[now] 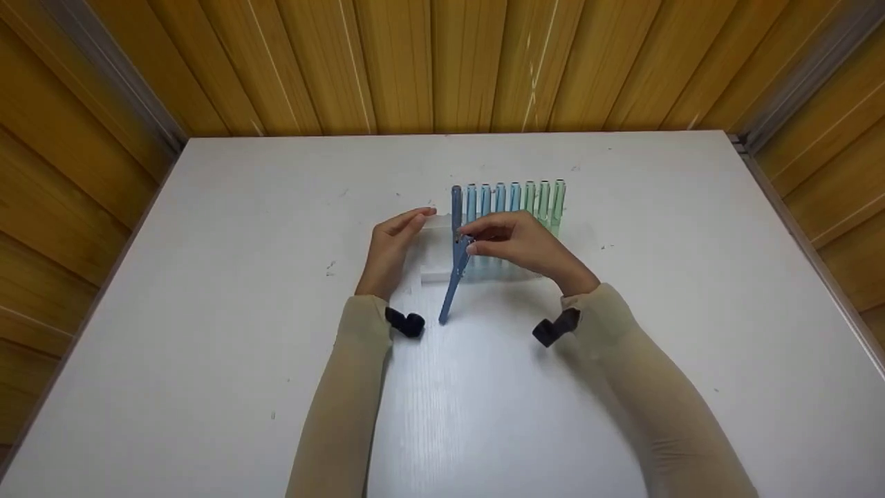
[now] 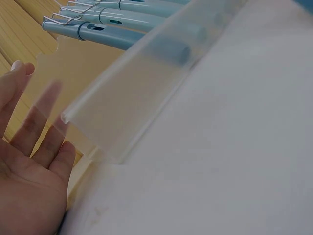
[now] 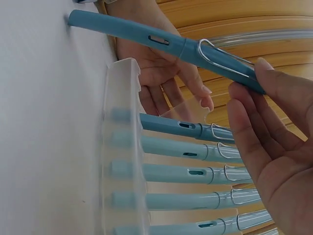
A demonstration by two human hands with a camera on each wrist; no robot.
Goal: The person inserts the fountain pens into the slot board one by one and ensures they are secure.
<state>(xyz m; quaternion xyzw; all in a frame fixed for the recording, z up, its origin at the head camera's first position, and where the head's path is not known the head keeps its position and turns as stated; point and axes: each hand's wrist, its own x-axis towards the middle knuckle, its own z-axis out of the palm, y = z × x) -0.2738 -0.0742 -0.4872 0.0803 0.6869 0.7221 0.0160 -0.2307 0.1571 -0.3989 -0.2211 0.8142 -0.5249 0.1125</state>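
Note:
My right hand (image 1: 529,249) pinches a dark blue pen (image 3: 129,32) with a wire clip by its capped end, between thumb and fingers. The pen is tilted, its other end pointing down and toward me, in front of a translucent plastic pen holder (image 3: 123,78). A like dark blue pen (image 3: 168,125) stands in the holder beside several light blue pens (image 3: 176,174). At the holder's left end is my left hand (image 1: 390,252), fingers extended; in the left wrist view some fingertips (image 2: 49,93) show through the clear back panel.
Several green pens (image 1: 559,197) fill the holder's right end. The holder stands on a white table (image 1: 242,311) with small dark marks. Yellow wood-look panels (image 1: 401,62) rise behind the table and at both sides.

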